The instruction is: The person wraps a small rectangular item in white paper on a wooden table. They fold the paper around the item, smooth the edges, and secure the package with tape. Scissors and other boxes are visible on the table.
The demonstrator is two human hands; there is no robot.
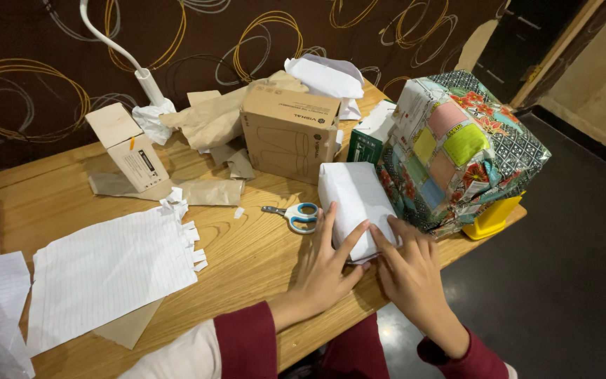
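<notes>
Table (247, 260): a wooden top that ran across the view and bore everything below
Patchwork parcel (461, 151): a big box in colourful patterned paper, at the table's right end, touching the white parcel
Lined sheet (106, 270): white paper with a torn fringe, lying flat well left of the hands
Cardboard box (289, 133): brown, upright, just behind the white parcel
White parcel (352, 203): a small box wrapped in white paper, near the front edge
Left hand (324, 270): open, fingers spread, pressed on the parcel's near left side
Right hand (408, 270): open, fingertips on the parcel's near end
Scissors (292, 215): blue-handled, just left of the parcel
</notes>
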